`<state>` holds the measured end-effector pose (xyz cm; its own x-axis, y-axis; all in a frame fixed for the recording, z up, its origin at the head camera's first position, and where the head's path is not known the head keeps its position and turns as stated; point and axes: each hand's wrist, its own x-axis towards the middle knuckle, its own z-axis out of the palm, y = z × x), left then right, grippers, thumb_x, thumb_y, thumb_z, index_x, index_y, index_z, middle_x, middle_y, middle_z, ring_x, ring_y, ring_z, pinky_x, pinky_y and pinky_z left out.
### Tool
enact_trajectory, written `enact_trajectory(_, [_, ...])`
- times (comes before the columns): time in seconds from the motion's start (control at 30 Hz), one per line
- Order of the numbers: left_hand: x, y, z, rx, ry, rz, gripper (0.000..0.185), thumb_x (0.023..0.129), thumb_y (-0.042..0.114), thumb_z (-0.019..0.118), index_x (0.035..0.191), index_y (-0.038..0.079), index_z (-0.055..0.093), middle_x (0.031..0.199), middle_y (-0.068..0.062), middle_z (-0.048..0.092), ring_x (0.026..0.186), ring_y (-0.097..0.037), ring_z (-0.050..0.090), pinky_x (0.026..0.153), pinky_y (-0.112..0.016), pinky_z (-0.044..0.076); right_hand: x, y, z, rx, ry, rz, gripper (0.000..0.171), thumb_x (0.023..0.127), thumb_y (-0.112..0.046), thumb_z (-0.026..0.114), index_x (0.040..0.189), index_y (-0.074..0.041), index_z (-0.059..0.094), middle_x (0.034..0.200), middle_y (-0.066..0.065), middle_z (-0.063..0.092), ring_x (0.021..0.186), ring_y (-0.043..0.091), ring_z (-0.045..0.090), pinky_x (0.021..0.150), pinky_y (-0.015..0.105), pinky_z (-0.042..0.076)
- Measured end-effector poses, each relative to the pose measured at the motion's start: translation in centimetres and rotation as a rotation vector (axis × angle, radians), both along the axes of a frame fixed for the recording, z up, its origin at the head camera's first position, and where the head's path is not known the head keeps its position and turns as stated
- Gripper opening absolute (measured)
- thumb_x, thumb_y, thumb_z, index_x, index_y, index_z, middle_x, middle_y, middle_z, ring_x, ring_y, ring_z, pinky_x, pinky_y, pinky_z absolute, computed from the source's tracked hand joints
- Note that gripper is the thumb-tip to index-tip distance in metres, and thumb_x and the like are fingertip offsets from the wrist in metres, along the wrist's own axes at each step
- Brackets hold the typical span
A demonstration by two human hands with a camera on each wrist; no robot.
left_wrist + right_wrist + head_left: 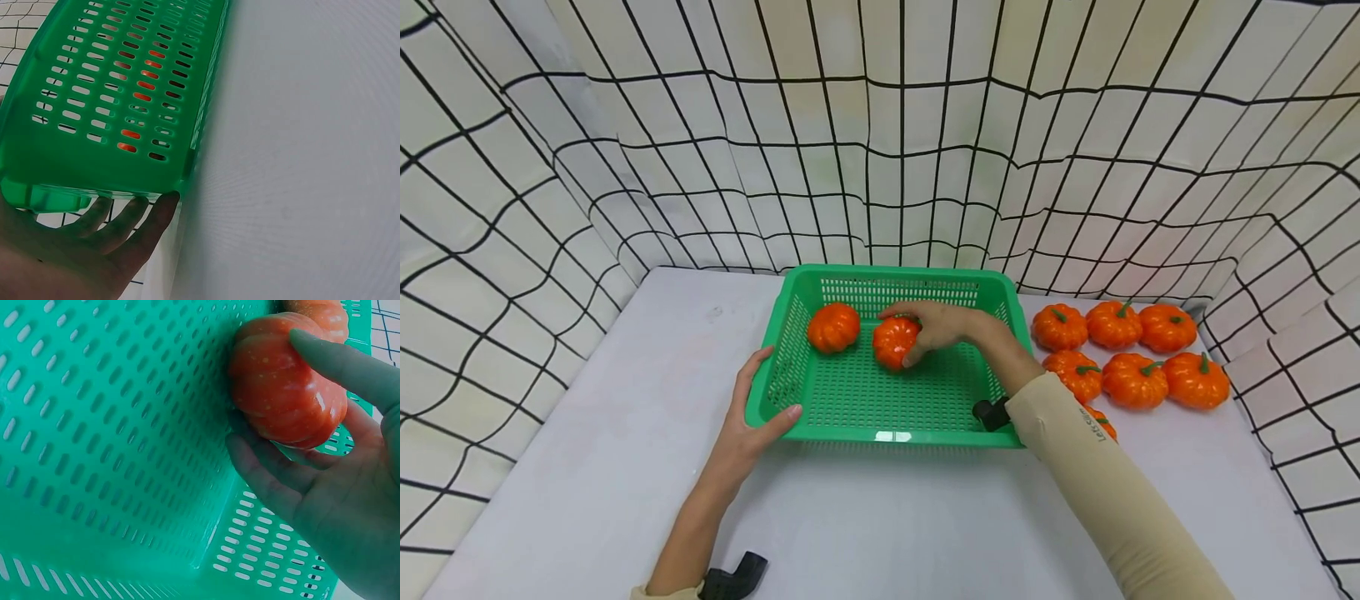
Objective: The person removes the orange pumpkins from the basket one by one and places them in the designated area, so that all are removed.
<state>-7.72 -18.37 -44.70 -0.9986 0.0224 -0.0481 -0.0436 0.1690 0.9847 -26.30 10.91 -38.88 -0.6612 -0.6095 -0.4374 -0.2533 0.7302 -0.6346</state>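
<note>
Green plastic basket point(850, 392) sits steadied at its near-left corner by the left hand point(752, 417), thumb hooked over the rim. Farther in, the right hand point(936, 327) cups a pumpkin point(893, 342) on the basket floor; it looks light, hard and glossy, best gripped around its ribs.

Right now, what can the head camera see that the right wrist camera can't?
Only the head view shows the left hand gripping the green slotted plastic basket's corner, the loose orange toy pumpkins on the white table, and the grid-lined backdrop. Only the right wrist view shows the fingers curled close round the held orange toy pumpkin. Both show the right hand holding it inside the basket.
</note>
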Motion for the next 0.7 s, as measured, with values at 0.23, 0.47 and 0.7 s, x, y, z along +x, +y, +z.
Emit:
enact_trajectory(0.23, [0.06,0.01,0.04,-0.006,0.003,0.0,0.085,0.098,0.021,0.066,0.164,0.043,0.016,0.174,-0.002,0.011,0.153,-0.033,0.024,0.119,-0.058,0.026,0.06,-0.06,0.04,0.002,0.02,0.035,0.092,0.083,-0.014,0.086,0.161,-0.029,0.039,0.164,0.01,0.037,0.144,0.035,0.042,0.118,0.057,0.042])
enact_trajectory(0.47, [0.1,-0.08,0.04,-0.003,0.008,0.0,0.085,0.098,0.021,0.066,0.164,0.042,0.017,0.174,-0.003,0.01,0.154,-0.035,0.022,0.12,-0.062,0.024,0.52,-0.66,0.22,0.0,0.079,0.103,0.091,0.08,-0.001,0.086,0.157,-0.029,0.046,0.16,0.008,0.043,0.141,0.033,0.044,0.115,0.054,0.046])
enact_trajectory(0.7, [0.09,-0.08,-0.06,0.001,0.011,0.0,0.085,0.098,0.02,0.066,0.164,0.042,0.017,0.174,-0.002,0.011,0.154,-0.033,0.023,0.119,-0.06,0.024,0.71,-0.82,0.45,0.034,0.067,0.051,0.089,0.079,-0.005,0.088,0.155,-0.025,0.048,0.155,0.009,0.047,0.138,0.032,0.048,0.114,0.052,0.047])
